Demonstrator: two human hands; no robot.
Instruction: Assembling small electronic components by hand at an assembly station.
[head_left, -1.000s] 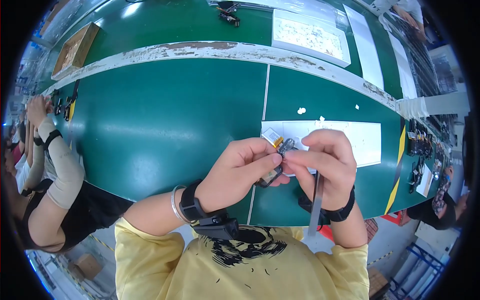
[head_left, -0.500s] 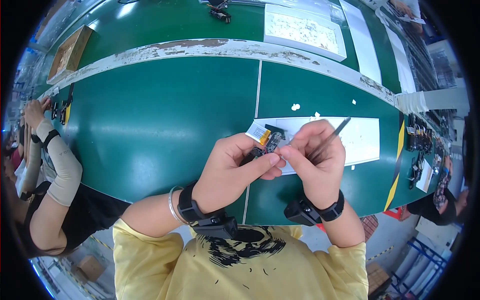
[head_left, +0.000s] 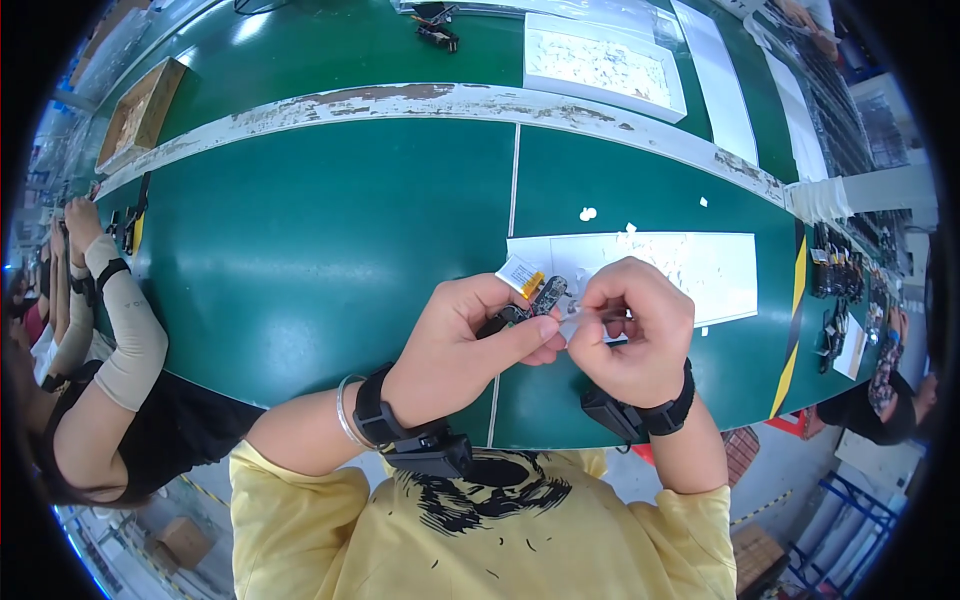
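Held in my left hand (head_left: 465,325), between thumb and fingers, is a small dark circuit board (head_left: 549,296) with tiny parts on it. A silver pouch battery (head_left: 520,275) with yellow tape at one end sticks up beside the board. My left fingers hide part of a black piece (head_left: 500,321) below it. Close against the board's right side, my right hand (head_left: 640,325) is closed in a pinch. A pale, see-through scrap (head_left: 571,326) shows at its fingertips, blurred. What else the right fingers hold is hidden; the dark slender tool does not show clearly.
Under my hands lies a white sheet or shallow tray (head_left: 700,275) with small white scraps. White bits (head_left: 588,214) lie beyond it. A white box of scraps (head_left: 605,62) and a wooden box (head_left: 140,115) stand past the ledge. Co-workers sit at left and right.
My right hand has turned and curled further closed. The dark slender tool that pointed up and right from it no longer shows there. My left hand keeps the board and battery nearly in place.
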